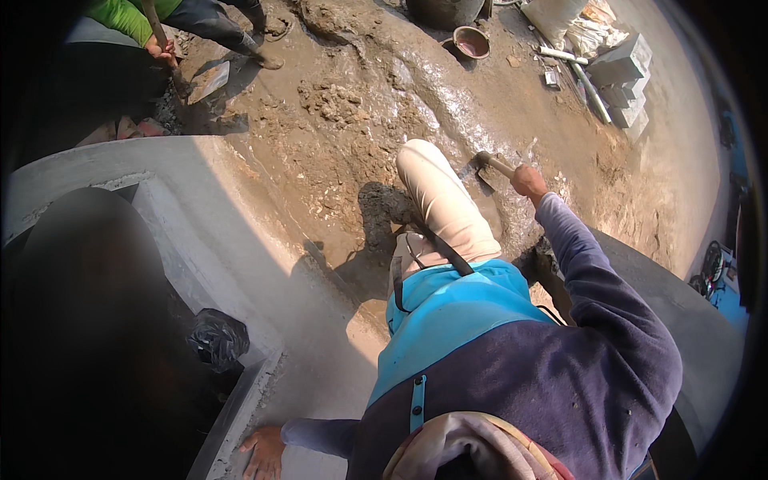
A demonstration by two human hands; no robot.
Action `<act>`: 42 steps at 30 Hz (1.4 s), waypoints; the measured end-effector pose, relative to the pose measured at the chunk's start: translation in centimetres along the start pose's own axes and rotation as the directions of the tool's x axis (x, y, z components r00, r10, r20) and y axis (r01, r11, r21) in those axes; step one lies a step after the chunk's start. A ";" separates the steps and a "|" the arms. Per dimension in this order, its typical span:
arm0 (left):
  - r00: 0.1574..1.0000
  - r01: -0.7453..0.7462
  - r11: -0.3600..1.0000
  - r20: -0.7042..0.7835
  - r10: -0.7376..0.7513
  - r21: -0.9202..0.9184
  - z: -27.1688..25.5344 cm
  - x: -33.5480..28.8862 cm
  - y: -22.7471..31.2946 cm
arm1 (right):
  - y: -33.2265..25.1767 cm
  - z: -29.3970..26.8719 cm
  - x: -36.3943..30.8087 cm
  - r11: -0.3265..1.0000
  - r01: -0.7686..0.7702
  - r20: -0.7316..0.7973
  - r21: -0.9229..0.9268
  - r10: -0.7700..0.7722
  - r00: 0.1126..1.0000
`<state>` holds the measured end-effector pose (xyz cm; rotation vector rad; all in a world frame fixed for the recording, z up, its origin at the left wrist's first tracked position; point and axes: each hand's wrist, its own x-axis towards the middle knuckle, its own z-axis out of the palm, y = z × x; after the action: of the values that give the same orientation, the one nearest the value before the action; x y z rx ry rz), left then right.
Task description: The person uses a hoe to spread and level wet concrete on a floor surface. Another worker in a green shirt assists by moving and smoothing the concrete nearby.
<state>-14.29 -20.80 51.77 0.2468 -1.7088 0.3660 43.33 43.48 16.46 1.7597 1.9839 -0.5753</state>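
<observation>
My right hand (pixel 529 183) is wrapped round the pale wooden handle of a short hoe (pixel 501 166). The hoe's dark metal head is down at the wet, muddy ground (pixel 328 136), just beside my bent knee. Low on the left, my left hand (pixel 264 454) lies flat with its fingers stretched out on the grey concrete ledge (pixel 248 408). That hand holds nothing. A crumpled black plastic bag (pixel 218 340) sits near the same ledge, farther from me.
At the far left a person in a green top (pixel 120 18) grips a shovel (pixel 210 83). A bucket (pixel 470 42) stands at the back. Stacked grey blocks (pixel 626 68), a white pipe (pixel 590 92) and pale sacks (pixel 556 18) lie at the far right. Mud clods cover the ground.
</observation>
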 end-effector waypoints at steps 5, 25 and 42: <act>0.997 0.017 0.994 0.067 -0.024 0.108 0.2 -0.3 0.0 | 1.1 -2.9 1.6 0.998 0.028 0.191 -0.056 -0.016 0.982; 0.987 0.037 0.998 0.152 -0.043 0.044 -0.9 0.5 0.5 | 6.1 -3.8 1.4 0.973 0.232 0.247 0.011 -0.227 0.942; 0.996 -0.084 0.981 -0.017 0.088 0.172 0.4 -1.9 -0.2 | -2.6 -2.3 4.5 0.941 0.063 0.733 -0.333 0.216 0.645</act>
<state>-14.27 -21.17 49.88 0.2933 -1.6683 0.5796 40.22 48.15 15.88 1.0964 1.2851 -0.7464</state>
